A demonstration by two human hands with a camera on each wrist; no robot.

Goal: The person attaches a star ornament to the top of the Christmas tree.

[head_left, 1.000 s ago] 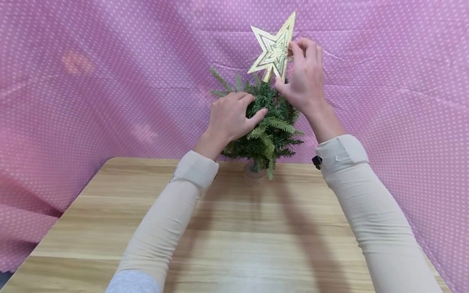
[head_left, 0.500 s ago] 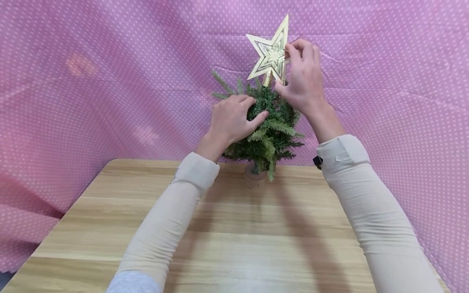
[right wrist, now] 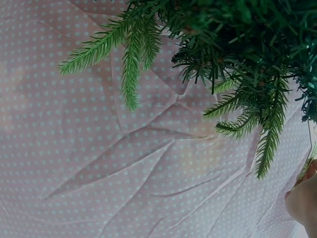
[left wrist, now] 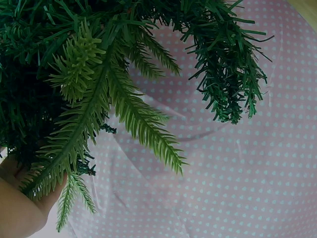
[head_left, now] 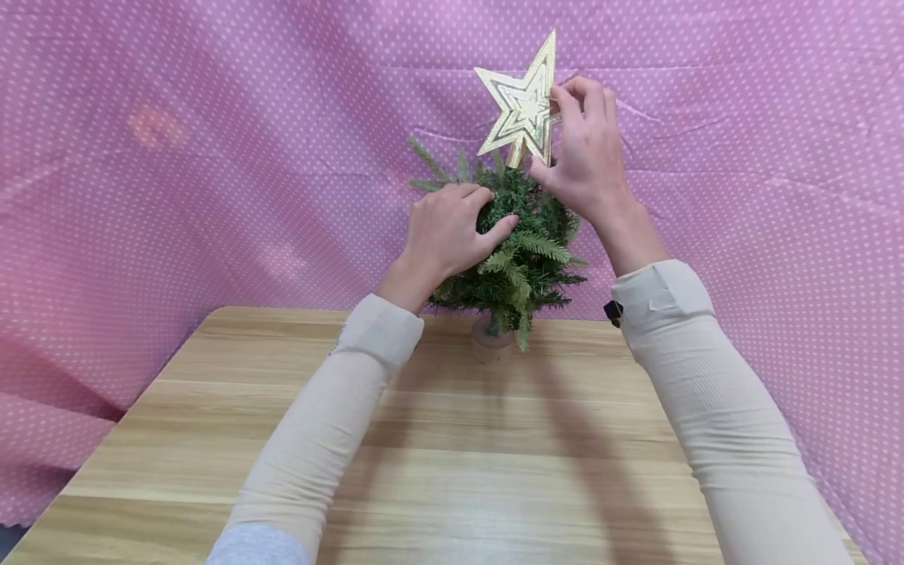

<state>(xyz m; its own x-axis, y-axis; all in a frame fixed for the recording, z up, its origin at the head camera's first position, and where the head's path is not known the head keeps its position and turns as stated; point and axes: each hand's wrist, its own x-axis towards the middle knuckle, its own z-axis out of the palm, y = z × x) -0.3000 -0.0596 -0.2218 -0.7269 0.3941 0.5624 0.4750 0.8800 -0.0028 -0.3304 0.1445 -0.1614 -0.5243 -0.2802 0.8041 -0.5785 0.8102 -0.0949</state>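
Observation:
A small artificial Christmas tree stands on a round base towards the table's far edge. At its top is a flat gold star, leaning a little to the right, its short stem running down into the green tip. My right hand pinches the star's right side between fingers and thumb. My left hand grips the upper branches from the left, fingertips hidden among the needles. In the left wrist view, branches hang past part of that hand.
The wooden table spreads in front of the tree, with the arms' shadows across it. A pink polka-dot cloth hangs behind and on both sides, close to the tree. A small black object sits at the right cuff.
Over the first half second the right hand moved the star slightly down and left, turning it a bit more upright. Since then hands, star and tree have stayed nearly still.

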